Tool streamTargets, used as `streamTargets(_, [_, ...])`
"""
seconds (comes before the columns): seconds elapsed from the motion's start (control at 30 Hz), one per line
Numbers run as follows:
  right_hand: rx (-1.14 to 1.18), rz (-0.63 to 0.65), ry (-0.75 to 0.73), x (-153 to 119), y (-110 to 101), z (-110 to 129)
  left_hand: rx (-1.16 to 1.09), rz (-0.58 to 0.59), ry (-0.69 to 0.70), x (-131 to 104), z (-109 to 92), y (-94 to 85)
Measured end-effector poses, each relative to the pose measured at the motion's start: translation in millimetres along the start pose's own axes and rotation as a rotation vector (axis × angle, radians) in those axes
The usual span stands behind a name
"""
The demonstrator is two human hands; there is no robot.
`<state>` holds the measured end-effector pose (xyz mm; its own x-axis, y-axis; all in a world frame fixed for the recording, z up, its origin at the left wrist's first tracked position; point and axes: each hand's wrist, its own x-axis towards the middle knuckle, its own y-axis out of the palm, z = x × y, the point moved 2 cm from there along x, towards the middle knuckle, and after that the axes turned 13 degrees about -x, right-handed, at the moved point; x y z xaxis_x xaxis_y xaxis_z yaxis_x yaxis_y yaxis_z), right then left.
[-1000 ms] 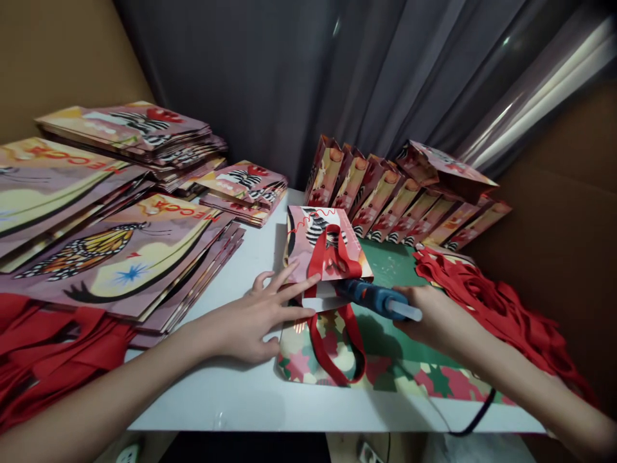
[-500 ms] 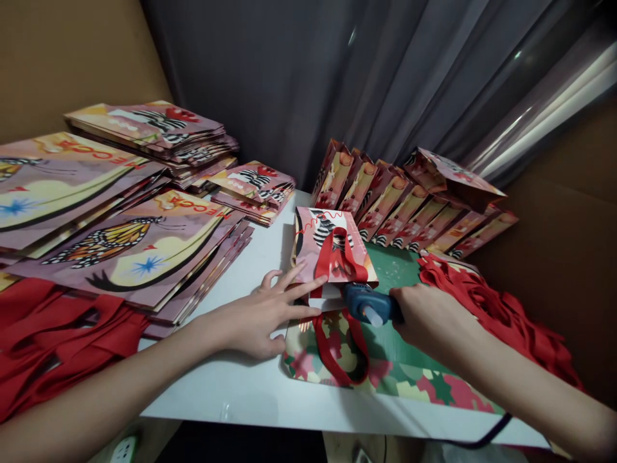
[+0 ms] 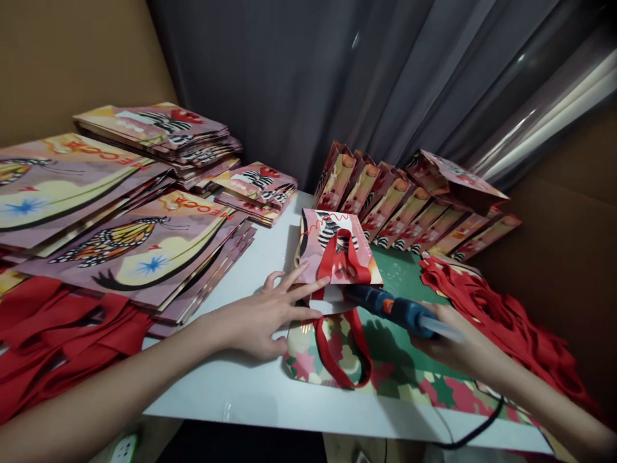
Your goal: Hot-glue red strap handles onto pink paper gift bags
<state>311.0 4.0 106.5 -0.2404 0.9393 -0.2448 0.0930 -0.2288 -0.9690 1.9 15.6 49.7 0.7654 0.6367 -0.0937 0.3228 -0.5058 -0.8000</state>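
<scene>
A paper gift bag [image 3: 315, 257] with a zebra print lies flat at the middle, its mouth towards me. One red ribbon handle [image 3: 328, 260] lies over its upper face; another red handle [image 3: 357, 347] loops out below the mouth onto a camouflage-patterned board. My left hand [image 3: 270, 315] has its fingers spread at the bag's mouth, fingertips touching the bag and ribbon. In my right hand [image 3: 446, 328] is a blue glue gun [image 3: 405, 312], a clear glue stick poking out of its back. The gun's nozzle is at the right side of the bag's mouth, its tip partly hidden.
Stacked flat butterfly-print bags [image 3: 139, 257] and zebra-print bags [image 3: 159, 125] stand at left. Red ribbon handles lie in piles at left [image 3: 72, 347] and right [image 3: 501, 315]. Several finished-looking bags [image 3: 385, 199] stand in a row behind. A black cord [image 3: 482, 431] trails at the table's front edge.
My right hand has swung right and slightly down, turning the glue gun so its length now points left at the bag's mouth. My left hand stays in place on the bag.
</scene>
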Motion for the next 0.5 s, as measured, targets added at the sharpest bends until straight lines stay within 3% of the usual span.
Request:
streamTargets(0.1, [0.044,-0.034,0.036,-1.5,2.3,-1.4,0.0,-0.004,-0.005,-0.5,1.6,0.9])
streamTargets(0.23, [0.112,0.034,0.08,4.9,1.5,9.8,0.024,-0.016,-0.002,-1.3,6.0,3.2])
streamTargets(0.5, [0.371,-0.058,-0.136,32.0,23.2,14.8,0.121,-0.015,-0.001,0.6,17.7,7.0])
